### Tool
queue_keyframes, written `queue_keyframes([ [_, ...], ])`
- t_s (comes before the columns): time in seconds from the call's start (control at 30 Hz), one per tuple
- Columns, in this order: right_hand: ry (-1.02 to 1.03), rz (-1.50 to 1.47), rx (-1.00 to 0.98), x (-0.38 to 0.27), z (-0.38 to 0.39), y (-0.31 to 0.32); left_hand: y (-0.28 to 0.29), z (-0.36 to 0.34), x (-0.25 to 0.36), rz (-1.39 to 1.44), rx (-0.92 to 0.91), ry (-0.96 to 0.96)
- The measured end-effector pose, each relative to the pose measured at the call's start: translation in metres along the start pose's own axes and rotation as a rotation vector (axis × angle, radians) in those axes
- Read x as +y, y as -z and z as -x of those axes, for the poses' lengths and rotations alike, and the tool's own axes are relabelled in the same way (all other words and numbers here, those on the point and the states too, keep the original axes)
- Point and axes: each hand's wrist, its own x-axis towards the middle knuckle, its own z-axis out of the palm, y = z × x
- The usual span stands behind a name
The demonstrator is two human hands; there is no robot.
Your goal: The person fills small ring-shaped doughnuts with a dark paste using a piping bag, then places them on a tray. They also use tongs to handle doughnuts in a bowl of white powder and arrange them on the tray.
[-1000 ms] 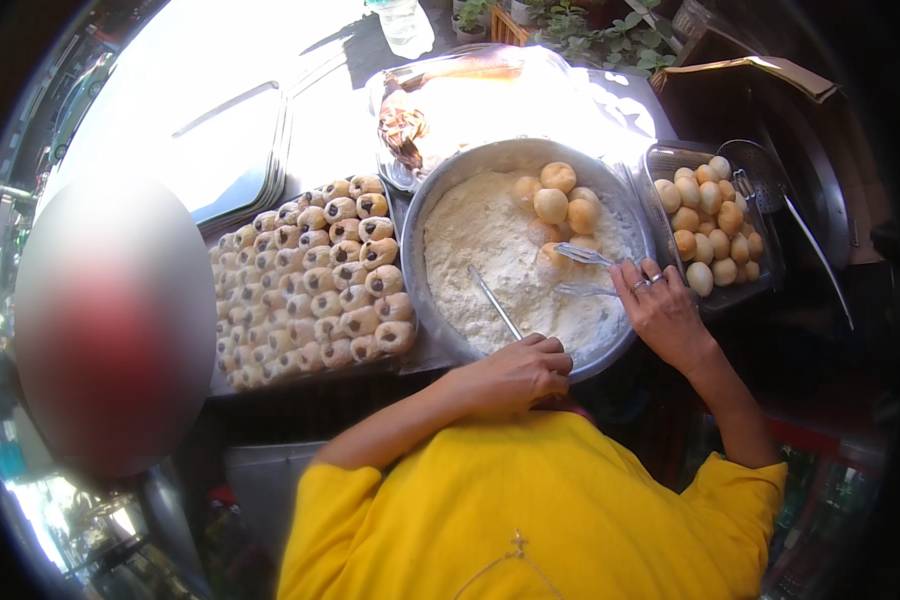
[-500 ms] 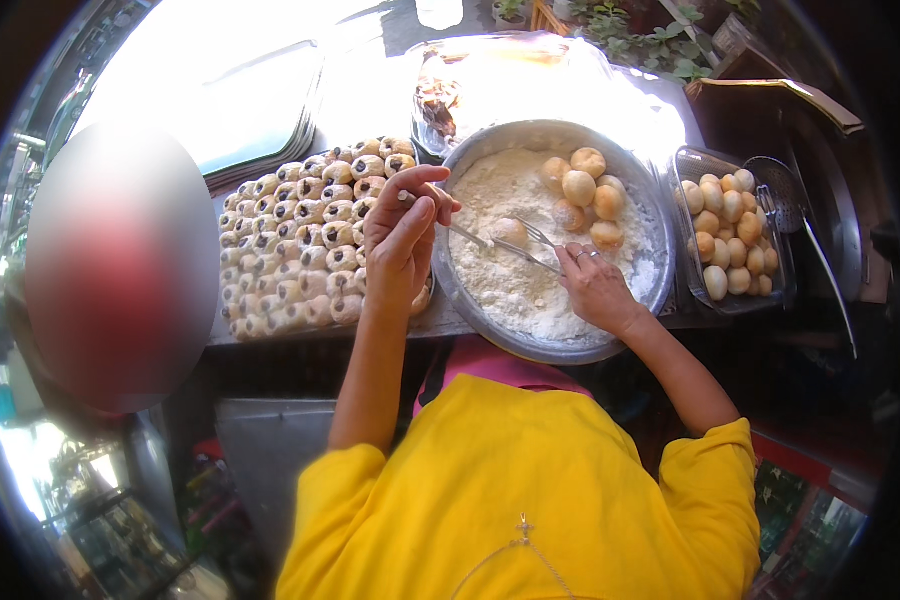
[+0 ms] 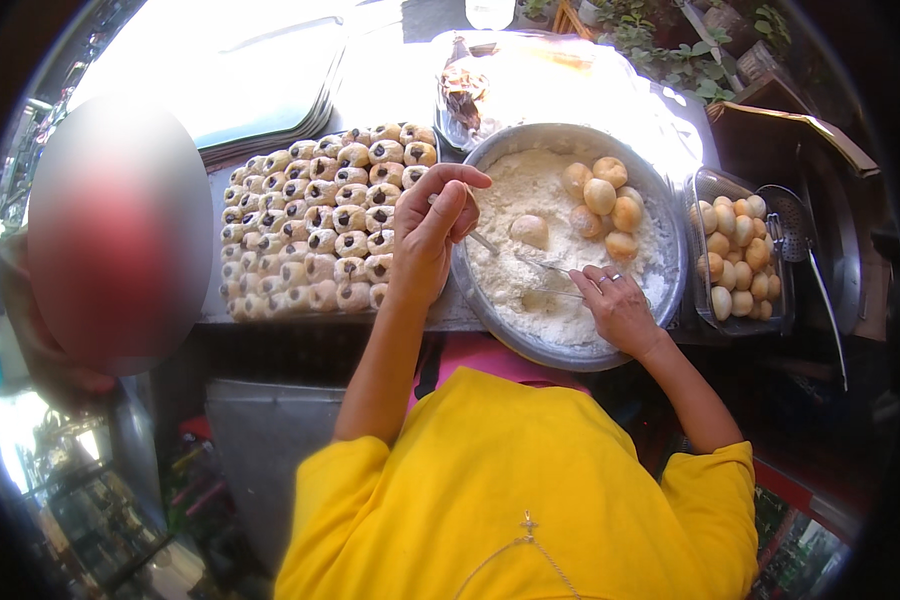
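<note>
My left hand (image 3: 432, 228) is raised over the left rim of a wide metal basin (image 3: 477, 297). Its fingers are closed on a thin metal utensil (image 3: 484, 243), whose kind I cannot make out and whose lower end points into the basin. Low over the powder, my right hand (image 3: 622, 310) grips metal tongs (image 3: 550, 292), their two arms spread with nothing between them. White powder (image 3: 515, 182) covers the basin's bottom. One powdered dough ball (image 3: 529, 232) lies alone just beyond the tongs. Several golden-brown balls (image 3: 600, 196) are clustered at the basin's far right.
Left of the basin, a tray holds rows of powdered buns (image 3: 320, 218) with dark fillings. A clear container (image 3: 708, 185) of plain balls stands on the right beside a skimmer (image 3: 792, 215). Stacked trays (image 3: 270, 90) lie at the far left. Another person (image 3: 70, 365) is at the left.
The tongs have come off the powdered ball and sit nearer me, arms apart. My left hand's utensil has drawn back from the ball. The whole view has shifted slightly.
</note>
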Motion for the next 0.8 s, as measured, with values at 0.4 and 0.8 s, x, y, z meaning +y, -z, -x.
queue_keyframes([
  [0.4,-0.206,-0.261,0.002,0.003,-0.031,-0.005,0.008,-0.009,0.006,-0.026,-0.023,-0.16],
  [0.8,-0.118,0.053,0.049,0.021,-0.028,-0.011,-0.001,-0.022,0.004,0.007,0.075,-0.173],
])
